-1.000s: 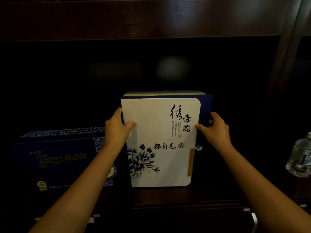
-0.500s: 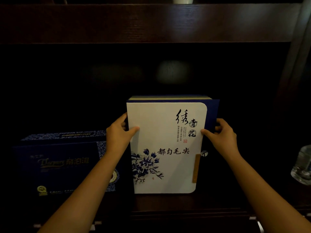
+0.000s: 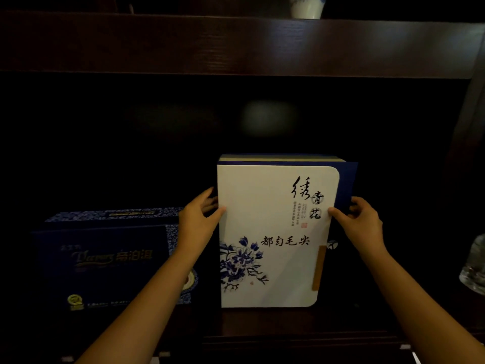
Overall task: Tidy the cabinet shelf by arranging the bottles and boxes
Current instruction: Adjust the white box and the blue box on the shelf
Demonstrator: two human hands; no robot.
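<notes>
A white gift box (image 3: pixel 270 232) with blue flowers and black calligraphy stands upright on the dark cabinet shelf (image 3: pixel 262 321), its blue sides showing at the top and right. My left hand (image 3: pixel 199 222) grips its left edge, thumb on the front face. My right hand (image 3: pixel 359 222) grips its right edge the same way. A dark blue box (image 3: pixel 105 258) with gold lettering lies to the left, partly behind my left forearm. A clear plastic water bottle (image 3: pixel 473 266) shows at the right edge, cut off by the frame.
The dark wooden board of the upper shelf (image 3: pixel 236 46) runs across the top, with a white and blue vase (image 3: pixel 305 6) standing on it. The shelf interior behind the boxes is very dark. A cabinet upright (image 3: pixel 469 127) rises at the right.
The white box and both hands sit slightly further right and lower in view, and the bottle has slid toward the right edge. Both hands keep their hold on the box.
</notes>
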